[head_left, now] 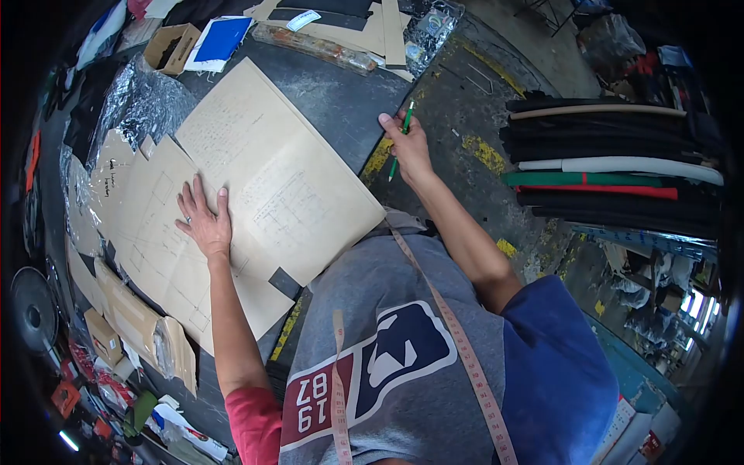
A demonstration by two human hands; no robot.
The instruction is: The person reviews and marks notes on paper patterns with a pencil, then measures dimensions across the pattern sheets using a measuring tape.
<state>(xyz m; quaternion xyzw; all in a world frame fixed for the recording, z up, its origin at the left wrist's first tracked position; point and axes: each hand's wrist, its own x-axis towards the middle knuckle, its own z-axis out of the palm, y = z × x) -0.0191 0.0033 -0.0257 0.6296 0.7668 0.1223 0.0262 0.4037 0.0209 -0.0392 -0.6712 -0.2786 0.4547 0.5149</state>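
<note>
A large brown paper sheet (287,163) with pencil writing and drawn boxes lies on the dark table (325,97). It overlaps another brown sheet (147,198) with drawn outlines. My left hand (206,221) rests flat on the paper, fingers spread, a ring on one finger. Off the table's edge, my right hand (408,143) holds a green pencil (394,168) between thumb and fingers. A pink measuring tape (457,333) hangs down over my grey shirt.
An open cardboard box (171,49), a blue-and-white pad (222,40) and a plastic-wrapped roll (314,48) sit at the table's far side. Fabric rolls (612,164) are stacked at the right. Clear plastic (147,97) and a brown parcel (143,318) lie left.
</note>
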